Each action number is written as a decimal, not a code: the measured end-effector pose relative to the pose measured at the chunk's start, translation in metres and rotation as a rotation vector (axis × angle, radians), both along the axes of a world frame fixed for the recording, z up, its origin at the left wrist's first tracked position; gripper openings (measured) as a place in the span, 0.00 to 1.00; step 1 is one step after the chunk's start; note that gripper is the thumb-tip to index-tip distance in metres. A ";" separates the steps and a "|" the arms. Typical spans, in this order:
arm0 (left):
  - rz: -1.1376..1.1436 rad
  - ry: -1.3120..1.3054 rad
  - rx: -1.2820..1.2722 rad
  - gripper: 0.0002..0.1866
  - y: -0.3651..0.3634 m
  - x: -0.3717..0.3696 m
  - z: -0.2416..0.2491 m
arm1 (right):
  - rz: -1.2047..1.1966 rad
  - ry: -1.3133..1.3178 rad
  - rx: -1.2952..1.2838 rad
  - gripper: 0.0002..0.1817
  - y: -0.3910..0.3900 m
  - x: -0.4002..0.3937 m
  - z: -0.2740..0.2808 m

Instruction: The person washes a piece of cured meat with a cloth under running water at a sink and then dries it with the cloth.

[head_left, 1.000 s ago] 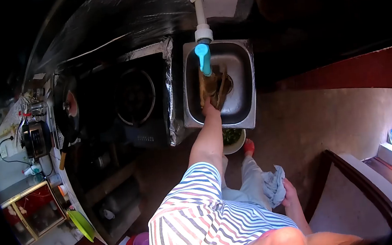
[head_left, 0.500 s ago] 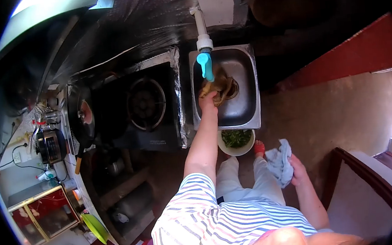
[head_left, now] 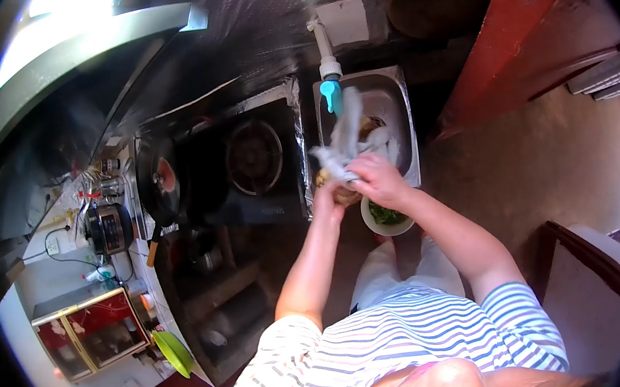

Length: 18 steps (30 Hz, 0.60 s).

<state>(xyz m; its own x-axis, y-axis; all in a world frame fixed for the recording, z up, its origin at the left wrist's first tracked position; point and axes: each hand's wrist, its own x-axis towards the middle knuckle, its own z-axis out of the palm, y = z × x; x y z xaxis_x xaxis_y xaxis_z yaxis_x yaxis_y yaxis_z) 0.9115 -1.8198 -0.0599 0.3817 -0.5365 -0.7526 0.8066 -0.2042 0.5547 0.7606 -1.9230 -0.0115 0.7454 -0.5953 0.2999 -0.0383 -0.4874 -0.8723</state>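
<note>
Both hands meet over the front of a steel sink [head_left: 410, 129]. My right hand [head_left: 380, 178] is closed on a pale grey-blue cloth [head_left: 335, 163], whose loose parts hang over the basin, one end blurred by motion. Close against it, my left hand [head_left: 329, 201] is curled around a yellowish-brown, lumpy thing [head_left: 322, 178]. Only bits of that thing show past the fingers and cloth, so I cannot tell its kind. A tap with a turquoise handle [head_left: 330, 94] stands above the cloth.
Below the sink's front edge is a white bowl [head_left: 381, 229] of green leaves [head_left: 388, 215]. Left of the sink lies a black gas stove [head_left: 254, 158], with a frying pan [head_left: 157, 179] beyond it. A rice cooker [head_left: 109, 228] stands farther left. A red panel [head_left: 519, 50] rises at right.
My right hand has brought the cloth up from beside my leg to the sink. My left hand has drawn back from the basin towards me with the brown thing, and the hands now meet.
</note>
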 end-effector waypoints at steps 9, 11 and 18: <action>-0.150 -0.161 -0.220 0.30 -0.010 -0.030 0.046 | -0.412 0.270 -0.195 0.11 -0.050 0.009 -0.105; -0.136 -0.133 -0.263 0.29 -0.012 -0.037 0.054 | -0.626 0.159 0.388 0.13 -0.064 0.010 -0.140; -0.290 -0.420 -0.220 0.30 -0.005 -0.048 0.071 | -0.588 -0.293 1.827 0.20 -0.051 -0.009 -0.190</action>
